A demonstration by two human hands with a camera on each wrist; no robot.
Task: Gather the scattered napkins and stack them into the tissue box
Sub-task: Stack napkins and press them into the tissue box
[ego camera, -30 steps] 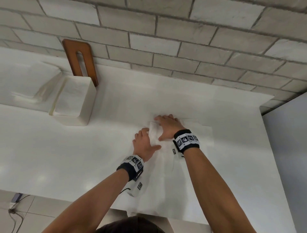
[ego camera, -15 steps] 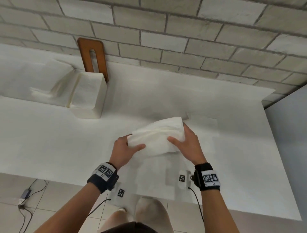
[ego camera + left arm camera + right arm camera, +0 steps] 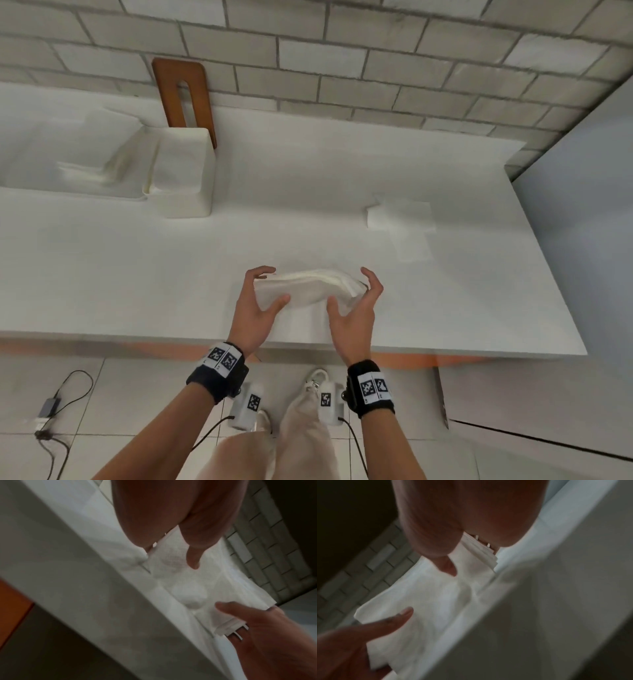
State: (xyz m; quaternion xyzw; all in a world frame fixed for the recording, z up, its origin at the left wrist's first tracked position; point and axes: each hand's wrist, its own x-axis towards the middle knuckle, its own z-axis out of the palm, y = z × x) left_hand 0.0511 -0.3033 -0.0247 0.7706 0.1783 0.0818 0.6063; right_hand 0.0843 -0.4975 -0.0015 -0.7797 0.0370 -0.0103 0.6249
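Fingers (image 3: 265, 272) of the left hand (image 3: 255, 310) and right hand (image 3: 356, 308) curl around the napkin stack (image 3: 308, 286), which a second ago lay flat on the counter (image 3: 102, 274). It is now lifted, ready for the tissue box (image 3: 181, 174) far left; two napkins (image 3: 400, 219) remain.

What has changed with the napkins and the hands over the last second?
Both hands were pressed flat on the napkins spread on the counter; they gathered them, and now the left hand and right hand grip the ends of a stack of napkins raised above the counter. The tissue box and the napkins on the right stayed put.
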